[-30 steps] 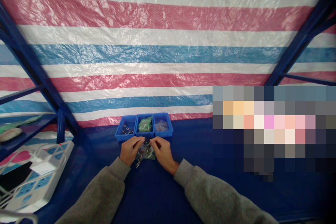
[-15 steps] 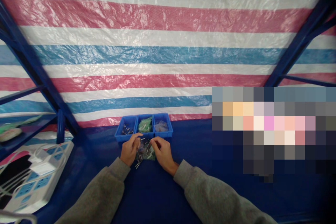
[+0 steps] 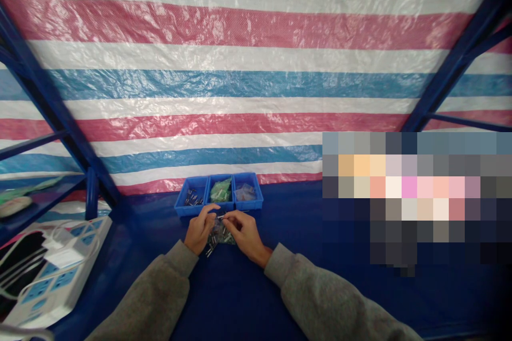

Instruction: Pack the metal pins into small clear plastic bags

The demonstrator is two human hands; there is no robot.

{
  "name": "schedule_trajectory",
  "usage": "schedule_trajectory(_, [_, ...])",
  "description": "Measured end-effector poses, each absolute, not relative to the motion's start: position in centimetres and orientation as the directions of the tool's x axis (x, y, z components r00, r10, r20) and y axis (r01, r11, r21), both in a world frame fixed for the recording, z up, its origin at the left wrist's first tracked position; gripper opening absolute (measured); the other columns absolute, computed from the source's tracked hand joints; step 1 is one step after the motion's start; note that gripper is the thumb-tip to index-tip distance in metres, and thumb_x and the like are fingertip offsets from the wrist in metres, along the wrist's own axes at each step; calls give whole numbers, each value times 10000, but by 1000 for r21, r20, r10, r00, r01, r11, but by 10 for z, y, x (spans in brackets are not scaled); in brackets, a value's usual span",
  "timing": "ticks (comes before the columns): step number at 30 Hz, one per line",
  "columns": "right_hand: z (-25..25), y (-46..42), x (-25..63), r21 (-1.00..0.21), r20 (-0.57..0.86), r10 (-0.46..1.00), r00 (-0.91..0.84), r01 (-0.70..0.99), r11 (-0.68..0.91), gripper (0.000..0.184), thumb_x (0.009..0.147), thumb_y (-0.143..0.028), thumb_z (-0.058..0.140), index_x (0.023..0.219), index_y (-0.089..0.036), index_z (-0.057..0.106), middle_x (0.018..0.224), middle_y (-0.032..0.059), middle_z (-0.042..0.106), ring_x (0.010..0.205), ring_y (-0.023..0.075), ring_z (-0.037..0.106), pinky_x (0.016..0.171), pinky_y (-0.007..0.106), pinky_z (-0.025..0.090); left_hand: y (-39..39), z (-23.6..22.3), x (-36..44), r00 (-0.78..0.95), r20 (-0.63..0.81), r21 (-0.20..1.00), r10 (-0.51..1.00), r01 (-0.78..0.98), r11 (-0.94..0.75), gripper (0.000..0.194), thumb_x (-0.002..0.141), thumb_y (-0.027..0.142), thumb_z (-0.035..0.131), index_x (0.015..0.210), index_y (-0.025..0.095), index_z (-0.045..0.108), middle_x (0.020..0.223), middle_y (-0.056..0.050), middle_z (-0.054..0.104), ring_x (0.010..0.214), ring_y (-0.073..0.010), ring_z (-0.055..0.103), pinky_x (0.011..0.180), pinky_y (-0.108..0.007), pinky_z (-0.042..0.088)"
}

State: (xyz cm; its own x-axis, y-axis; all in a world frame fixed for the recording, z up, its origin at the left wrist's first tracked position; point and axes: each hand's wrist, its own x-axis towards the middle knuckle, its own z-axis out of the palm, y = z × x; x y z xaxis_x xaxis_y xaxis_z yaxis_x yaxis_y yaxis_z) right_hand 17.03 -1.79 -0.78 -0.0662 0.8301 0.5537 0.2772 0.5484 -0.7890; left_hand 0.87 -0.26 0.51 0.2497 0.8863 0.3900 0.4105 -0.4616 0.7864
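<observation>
While pinching a slim rod (image 3: 221, 217) in the right hand (image 3: 245, 230), pointing it toward the left hand (image 3: 197, 231), of indiscernible grip.

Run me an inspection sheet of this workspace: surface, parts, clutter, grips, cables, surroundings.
Surface: dark blue tabletop.
Parts: three blue bins hold slim rods, green plastic and clear plastic; a mixed pile lies in front.
Clutter: white plug adapter on a power strip, at left.
Grips: right hand pinches a slim part; left hand beside the pile, hold unclear.
Cables: white cables around the power strip.
Surroundings: striped plastic sheeting, blue frame; right side pixelated.
</observation>
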Motion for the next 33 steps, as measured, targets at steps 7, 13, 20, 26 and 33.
schedule_trajectory(7, [-7, -18, 170, -787, 549, 829, -110, 267, 556, 190, 834, -315, 531, 872, -172, 650, 662, 2, 588, 564, 116, 489, 550, 218, 387, -3, 5, 9, 272, 377, 800, 885, 387, -459, 321, 884, 359, 367, 1110, 167, 489, 484, 82, 333, 410, -83, 341, 414, -182, 305])
schedule_trajectory(13, [-8, -18, 170, -788, 544, 829, -126, 264, 557, 191, 844, -303, 517, 874, -170, 650, 711, 11, 620, 588, 118, 515, 565, 220, 399, -4, 7, 9, 289, 357, 801, 888, 395, -450, 340, 893, 371, 347, 1127, 167, 486, 462, 84, 346, 385, -83, 332, 391, -182, 291])
schedule_trajectory(20, [-11, -16, 169, -781, 556, 821, -129, 255, 570, 179, 840, -296, 524, 867, -173, 651, 718, 11, 624, 589, 117, 515, 553, 219, 399, -4, 7, 9, 281, 367, 801, 887, 389, -455, 355, 896, 377, 343, 1142, 166, 486, 448, 86, 354, 375, -87, 343, 395, -186, 301])
schedule_trajectory(26, [-9, -18, 170, -787, 551, 824, -130, 247, 565, 166, 838, -290, 525, 875, -180, 643, 657, -13, 574, 549, 104, 477, 538, 209, 375, -4, 7, 9, 282, 372, 788, 884, 407, -462, 350, 898, 363, 337, 1145, 164, 485, 448, 83, 364, 382, -88, 354, 409, -186, 315])
schedule_trajectory(33, [-6, -20, 170, -799, 529, 837, -137, 253, 546, 204, 856, -337, 488, 841, -177, 615, 615, -25, 523, 522, 101, 438, 524, 206, 344, -4, 8, 10, 293, 341, 788, 893, 429, -442, 361, 894, 369, 340, 1157, 164, 481, 442, 83, 371, 382, -94, 365, 408, -190, 316])
